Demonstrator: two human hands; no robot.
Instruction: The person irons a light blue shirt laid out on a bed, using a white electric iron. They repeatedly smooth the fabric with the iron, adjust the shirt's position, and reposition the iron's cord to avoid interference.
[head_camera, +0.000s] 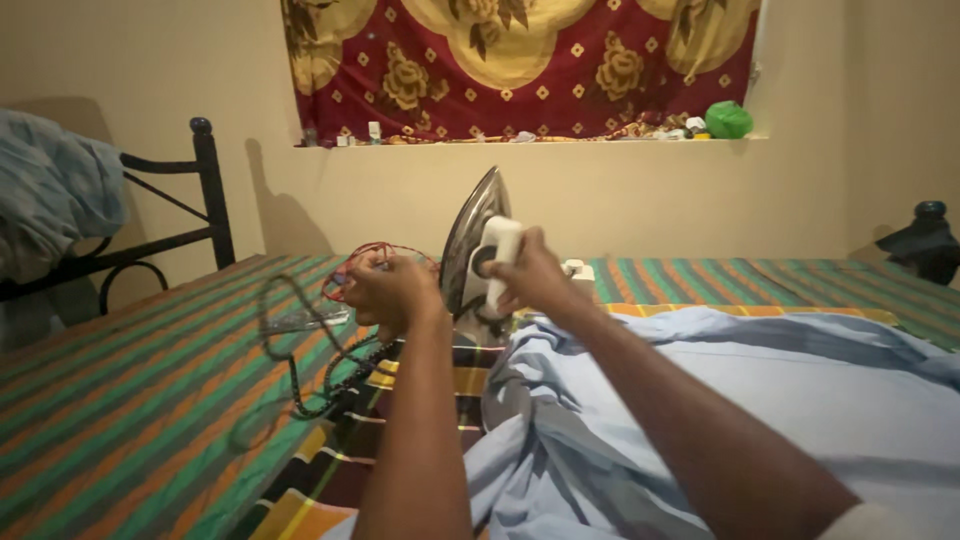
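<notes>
right hand (530, 275) grasps one upright iron (478, 245) | left hand (385, 290) clenched on one cord (310, 345) | one blue shirt (760, 400) on bed (130, 400)

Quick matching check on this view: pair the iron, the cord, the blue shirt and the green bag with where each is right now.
Things:
1. iron
2. cord
3. light blue shirt
4. green bag

Places:
A. on the wall ledge under the curtain
B. standing upright, gripped by the right hand
C. spread on the bed, lower right
D. looped on the striped sheet, gathered at the left hand

Pairs: 1-B, 2-D, 3-C, 4-A
</notes>
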